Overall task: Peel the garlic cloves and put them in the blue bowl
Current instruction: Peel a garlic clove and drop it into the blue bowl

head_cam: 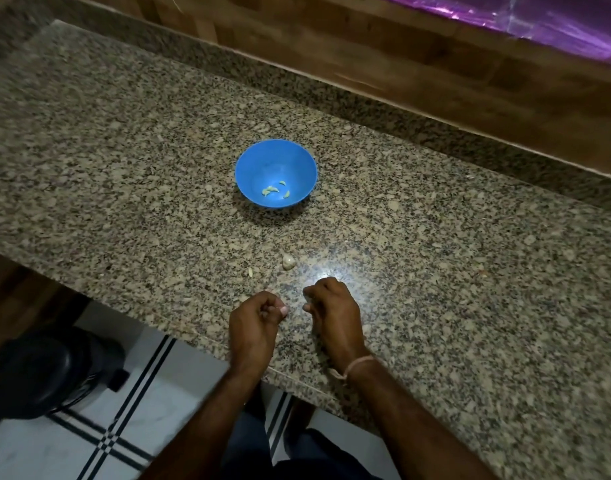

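1. The left hand (255, 320) and right hand (331, 310) sit close together, just inside the counter's near edge. Both have their fingers curled in tight, thumb against fingertips. I cannot tell whether either one pinches a clove or a bit of skin. A thread band (361, 363) circles the right wrist.
2. One unpeeled garlic clove (288, 262) lies on the counter just beyond the gap between the hands, touching neither. Its long axis seems to run roughly from the near edge toward the far edge. Neither hand is clearly nearer, so either could probably reach it with a short move forward.
3. A small scrap of skin (250, 271) lies just left of that clove.
4. The blue bowl (275, 157) stands upright farther on, straight ahead near the middle of the counter, well apart from the hands. A few peeled cloves (271, 191) rest in its bottom.
5. The counter (124, 150) is speckled granite with a raised lip along its far edge. A bright glare shows near the right hand.
6. Wooden panelling (435, 64) rises behind, with purple plastic sheeting (539, 26) at the top right. Below the near edge are white floor tiles (179, 375) with black lines and a dark round object (44, 368).
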Demonstrator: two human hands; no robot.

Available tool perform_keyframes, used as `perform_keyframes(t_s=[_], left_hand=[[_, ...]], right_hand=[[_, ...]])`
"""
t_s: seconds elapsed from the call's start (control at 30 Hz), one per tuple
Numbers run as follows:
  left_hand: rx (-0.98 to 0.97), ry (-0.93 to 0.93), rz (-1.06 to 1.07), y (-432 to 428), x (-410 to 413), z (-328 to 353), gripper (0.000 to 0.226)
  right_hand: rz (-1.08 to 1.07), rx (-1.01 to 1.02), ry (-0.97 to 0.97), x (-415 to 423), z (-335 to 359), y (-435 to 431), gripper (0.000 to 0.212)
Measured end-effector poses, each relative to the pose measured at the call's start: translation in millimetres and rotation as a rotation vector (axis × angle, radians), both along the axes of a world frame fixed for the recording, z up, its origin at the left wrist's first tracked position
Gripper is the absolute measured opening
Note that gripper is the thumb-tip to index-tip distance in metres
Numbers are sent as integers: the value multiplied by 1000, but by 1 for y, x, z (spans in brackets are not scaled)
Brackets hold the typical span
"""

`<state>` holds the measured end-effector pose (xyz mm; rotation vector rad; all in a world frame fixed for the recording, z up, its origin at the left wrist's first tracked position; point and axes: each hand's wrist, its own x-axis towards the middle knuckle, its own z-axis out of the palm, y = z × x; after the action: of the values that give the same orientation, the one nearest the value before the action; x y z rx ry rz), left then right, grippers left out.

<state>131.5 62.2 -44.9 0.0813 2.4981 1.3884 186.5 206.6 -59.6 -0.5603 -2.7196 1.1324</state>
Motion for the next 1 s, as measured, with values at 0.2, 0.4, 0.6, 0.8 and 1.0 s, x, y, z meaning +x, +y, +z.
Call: perform_keyframes(t_s=[0.2,0.4,0.6,0.8,1.0], left_hand=[[6,-22,9,-3,-1,3,18],[31,-37,34,-19,-4,5,15],[100,-34,102,-65,-15,6,16],[166,-35,273,-153,-40,12,16],[171,-8,444,-298,-72,11,21]], right_hand=[[4,261,-13,-11,3,-3,21],[57,352,-141,-6,6,-18,25],[-157,-222,-89,-16,14,-63,26],[-162,-587,-172,-72,27,-149,18],[26,-697,-226,-129,24,-300,25]])
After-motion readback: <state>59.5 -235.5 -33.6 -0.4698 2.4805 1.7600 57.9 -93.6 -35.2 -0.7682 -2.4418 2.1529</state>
